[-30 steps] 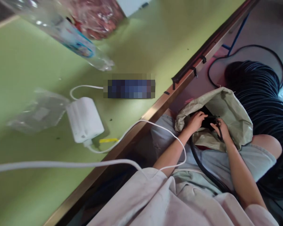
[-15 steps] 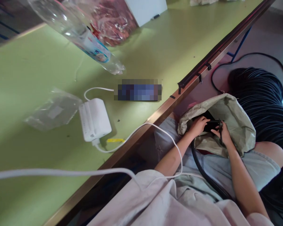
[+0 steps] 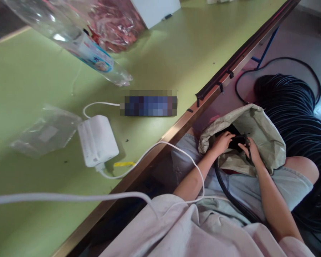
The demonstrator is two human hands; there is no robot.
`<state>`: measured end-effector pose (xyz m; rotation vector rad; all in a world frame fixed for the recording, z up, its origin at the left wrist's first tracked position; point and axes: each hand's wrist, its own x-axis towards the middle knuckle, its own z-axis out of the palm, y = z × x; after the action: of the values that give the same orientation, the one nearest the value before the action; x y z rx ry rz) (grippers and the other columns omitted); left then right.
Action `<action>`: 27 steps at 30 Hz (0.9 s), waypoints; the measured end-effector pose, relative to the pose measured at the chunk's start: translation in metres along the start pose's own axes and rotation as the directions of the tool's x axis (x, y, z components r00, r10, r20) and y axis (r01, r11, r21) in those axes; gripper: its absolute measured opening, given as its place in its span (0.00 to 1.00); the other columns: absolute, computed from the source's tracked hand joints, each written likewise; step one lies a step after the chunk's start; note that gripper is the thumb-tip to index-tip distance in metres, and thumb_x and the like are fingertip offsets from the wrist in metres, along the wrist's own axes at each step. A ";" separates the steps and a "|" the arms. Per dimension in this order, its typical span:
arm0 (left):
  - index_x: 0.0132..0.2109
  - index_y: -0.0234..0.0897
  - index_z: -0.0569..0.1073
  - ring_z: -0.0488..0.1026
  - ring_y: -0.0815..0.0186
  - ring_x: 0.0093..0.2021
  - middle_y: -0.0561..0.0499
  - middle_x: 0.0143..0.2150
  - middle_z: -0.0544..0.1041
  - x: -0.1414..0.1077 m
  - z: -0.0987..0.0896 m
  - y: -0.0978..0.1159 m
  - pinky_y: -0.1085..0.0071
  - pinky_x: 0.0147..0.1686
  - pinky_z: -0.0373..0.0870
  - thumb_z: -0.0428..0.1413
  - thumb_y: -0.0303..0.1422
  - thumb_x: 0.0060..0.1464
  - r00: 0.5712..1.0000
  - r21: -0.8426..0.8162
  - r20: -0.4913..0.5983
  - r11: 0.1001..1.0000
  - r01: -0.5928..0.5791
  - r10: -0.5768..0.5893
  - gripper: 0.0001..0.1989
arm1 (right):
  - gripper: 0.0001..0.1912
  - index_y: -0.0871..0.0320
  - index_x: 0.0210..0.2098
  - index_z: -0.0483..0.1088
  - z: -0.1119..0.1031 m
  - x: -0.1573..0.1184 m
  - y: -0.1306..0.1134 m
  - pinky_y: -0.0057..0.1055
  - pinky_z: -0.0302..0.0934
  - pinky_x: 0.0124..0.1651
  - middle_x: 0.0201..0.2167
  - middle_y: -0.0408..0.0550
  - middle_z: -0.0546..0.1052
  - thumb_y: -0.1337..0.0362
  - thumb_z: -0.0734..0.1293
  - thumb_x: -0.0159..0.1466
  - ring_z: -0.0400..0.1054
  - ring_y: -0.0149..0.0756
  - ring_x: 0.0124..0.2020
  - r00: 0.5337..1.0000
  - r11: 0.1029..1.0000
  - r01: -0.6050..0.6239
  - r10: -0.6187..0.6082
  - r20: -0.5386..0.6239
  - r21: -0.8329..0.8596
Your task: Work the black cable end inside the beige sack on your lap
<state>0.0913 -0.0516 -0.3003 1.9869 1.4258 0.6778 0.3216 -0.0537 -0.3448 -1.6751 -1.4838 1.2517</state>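
Over my lap lies an open grey-green woven sack (image 3: 269,137), its rim folded outward. My left hand (image 3: 221,142) is inside its opening, fingers closed around a black cable piece (image 3: 240,137) that points to the right. My right hand (image 3: 253,151) grips a small dark tool that looks like a pair of cutters (image 3: 247,147), its head close against the end of the black piece. A thick black cable (image 3: 226,189) runs from under my right forearm up to the sack's near side. Deeper contents of the sack are dark and hard to make out.
A large black cable coil (image 3: 291,107) lies on the floor to the right. On the green table (image 3: 173,60) are a white power bank (image 3: 97,141), a blurred-out phone (image 3: 149,106), a plastic bottle (image 3: 93,57) and clear bags. A white cord (image 3: 182,153) crosses the table edge.
The whole view has shifted a little, with the table things and sack now further left. Both hands keep their hold inside the sack; the cutters stay at the black piece's end.
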 end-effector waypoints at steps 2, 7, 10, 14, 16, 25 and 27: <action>0.60 0.37 0.77 0.76 0.58 0.52 0.44 0.54 0.77 0.000 0.000 0.000 0.65 0.54 0.75 0.54 0.23 0.67 1.000 -0.011 0.002 1.000 -0.008 0.008 0.18 | 0.42 0.58 0.59 0.66 0.000 -0.001 -0.001 0.42 0.72 0.34 0.31 0.47 0.76 0.41 0.77 0.53 0.71 0.43 0.29 0.999 0.999 0.046 -0.047 -0.025 -0.014; 0.60 0.37 0.76 0.76 0.60 0.53 0.44 0.54 0.76 -0.001 0.002 -0.004 0.61 0.56 0.75 0.53 0.23 0.67 1.000 -0.048 -0.003 0.999 -0.002 0.002 0.18 | 0.37 0.56 0.49 0.69 0.001 -0.003 -0.008 0.34 0.65 0.23 0.29 0.43 0.73 0.35 0.75 0.53 0.65 0.35 0.21 0.993 0.996 -0.085 0.081 0.090 0.032; 0.60 0.39 0.76 0.75 0.61 0.53 0.45 0.54 0.76 -0.001 0.003 -0.006 0.63 0.56 0.75 0.53 0.24 0.67 1.000 -0.058 -0.007 0.998 -0.011 0.011 0.18 | 0.38 0.56 0.49 0.69 0.001 -0.001 -0.008 0.34 0.69 0.29 0.30 0.43 0.75 0.35 0.75 0.52 0.70 0.37 0.27 0.997 0.995 -0.068 0.065 0.044 0.072; 0.60 0.39 0.77 0.75 0.60 0.54 0.44 0.54 0.76 -0.001 0.002 -0.006 0.63 0.57 0.74 0.53 0.24 0.67 1.000 -0.053 0.011 0.999 -0.003 0.003 0.18 | 0.32 0.57 0.39 0.71 0.003 -0.001 -0.003 0.37 0.72 0.37 0.29 0.44 0.75 0.35 0.74 0.53 0.71 0.38 0.30 1.000 1.000 -0.013 0.013 0.011 0.005; 0.60 0.39 0.76 0.75 0.60 0.54 0.44 0.54 0.76 -0.001 0.002 -0.005 0.62 0.57 0.74 0.53 0.24 0.67 1.000 -0.048 0.019 0.999 0.005 -0.004 0.18 | 0.32 0.57 0.42 0.71 0.004 -0.001 -0.001 0.38 0.72 0.35 0.30 0.44 0.75 0.35 0.74 0.55 0.71 0.37 0.28 0.999 0.999 -0.033 0.033 0.011 0.012; 0.60 0.39 0.76 0.75 0.61 0.54 0.45 0.54 0.76 -0.002 0.000 -0.006 0.64 0.57 0.74 0.52 0.23 0.67 1.000 -0.062 0.003 0.998 0.016 -0.016 0.19 | 0.51 0.59 0.66 0.57 0.004 -0.001 -0.001 0.39 0.72 0.33 0.32 0.44 0.76 0.40 0.77 0.54 0.72 0.41 0.30 0.998 0.993 -0.059 0.060 -0.002 0.106; 0.60 0.39 0.76 0.75 0.61 0.55 0.45 0.55 0.76 -0.002 -0.001 -0.005 0.63 0.57 0.74 0.52 0.23 0.67 0.999 -0.059 -0.009 0.997 0.044 -0.044 0.18 | 0.53 0.59 0.67 0.55 0.005 -0.001 0.000 0.40 0.72 0.38 0.31 0.42 0.75 0.40 0.77 0.54 0.72 0.40 0.32 1.000 0.995 -0.025 0.024 0.011 0.092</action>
<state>0.0870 -0.0523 -0.3036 1.9037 1.4348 0.7033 0.3170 -0.0555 -0.3467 -1.6334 -1.3940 1.3231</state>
